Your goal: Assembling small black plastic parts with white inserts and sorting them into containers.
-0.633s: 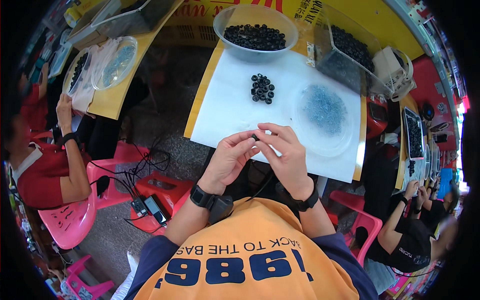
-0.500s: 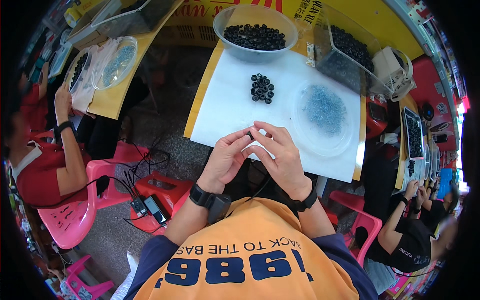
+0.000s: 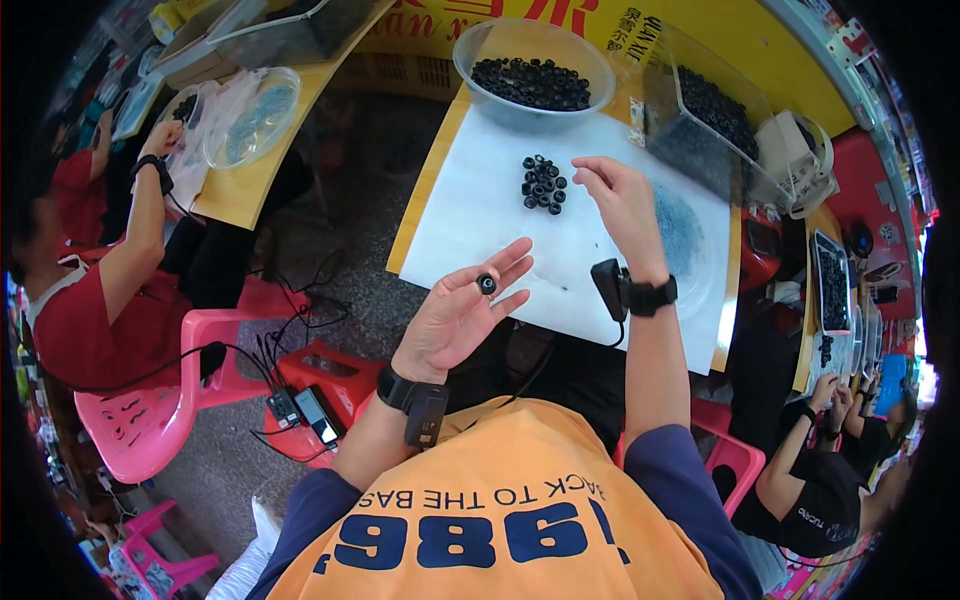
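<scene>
My left hand [image 3: 447, 322] is turned palm up over the near edge of the white sheet, fingers spread. A small round black part with a hole in its middle [image 3: 486, 284] rests on its fingers. My right hand [image 3: 620, 205] is just right of a small cluster of the same black parts [image 3: 543, 186], apart from them. Its fingertips are drawn together; whatever they may hold is too small to make out. Under and beyond the right wrist, a shallow clear round lid [image 3: 708, 300] holds many tiny bluish clear pieces [image 3: 678, 225], partly covered by the arm.
A clear round tub [image 3: 470, 97] of black parts stands at the sheet's far edge. Right of it is a clear rectangular bin [image 3: 690, 160] with more. The white sheet [image 3: 450, 215] covers the wooden table. People work at tables on both sides; a pink chair [image 3: 190, 390] stands left.
My hands, together at the near edge before, have parted. The right has moved forward and right towards the black cluster; the left has opened out, showing the black part on its fingers.
</scene>
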Tool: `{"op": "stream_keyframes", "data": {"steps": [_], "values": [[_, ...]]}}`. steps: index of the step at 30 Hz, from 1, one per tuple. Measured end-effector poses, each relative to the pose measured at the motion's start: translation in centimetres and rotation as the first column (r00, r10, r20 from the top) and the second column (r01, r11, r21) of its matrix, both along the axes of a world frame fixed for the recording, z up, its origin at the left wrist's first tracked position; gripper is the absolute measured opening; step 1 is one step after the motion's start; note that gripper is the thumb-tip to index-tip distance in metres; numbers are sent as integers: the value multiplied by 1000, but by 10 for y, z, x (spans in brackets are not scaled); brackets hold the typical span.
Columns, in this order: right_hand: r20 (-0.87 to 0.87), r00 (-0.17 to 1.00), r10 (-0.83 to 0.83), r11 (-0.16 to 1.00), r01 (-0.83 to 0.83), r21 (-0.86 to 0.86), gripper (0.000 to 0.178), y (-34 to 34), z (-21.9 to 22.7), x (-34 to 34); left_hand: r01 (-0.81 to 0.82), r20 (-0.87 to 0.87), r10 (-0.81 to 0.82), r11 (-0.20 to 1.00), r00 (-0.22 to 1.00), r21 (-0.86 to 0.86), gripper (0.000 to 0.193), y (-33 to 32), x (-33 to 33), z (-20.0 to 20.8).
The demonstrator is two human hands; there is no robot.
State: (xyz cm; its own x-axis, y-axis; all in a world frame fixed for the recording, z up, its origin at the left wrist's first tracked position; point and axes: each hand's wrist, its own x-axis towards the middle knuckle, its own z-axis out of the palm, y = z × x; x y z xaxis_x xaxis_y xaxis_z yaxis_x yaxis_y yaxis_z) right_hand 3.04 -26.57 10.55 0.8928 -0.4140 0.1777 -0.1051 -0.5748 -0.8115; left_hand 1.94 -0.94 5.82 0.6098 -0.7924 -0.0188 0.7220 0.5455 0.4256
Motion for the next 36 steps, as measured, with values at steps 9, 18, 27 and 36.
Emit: {"op": "stream_keyframes", "data": {"steps": [9, 18, 27, 36], "values": [[-77, 997, 12, 935, -38, -354, 21, -7, -63, 55, -16, 17, 15, 998, 1000, 65, 15, 13, -1, -6], [-96, 995, 1, 927, -37, -374, 20, -9, -80, 78, -28, -29, 29, 999, 999, 46, 13, 23, -1, -12], [-142, 990, -1, 943, -46, -330, 20, -7, -71, 86, -39, -27, 40, 998, 999, 50, 14, 26, -4, -16], [-306, 952, -8, 945, -93, -312, 18, -10, -72, 98, -34, 48, 32, 999, 998, 37, 17, 29, -6, -15]]}}
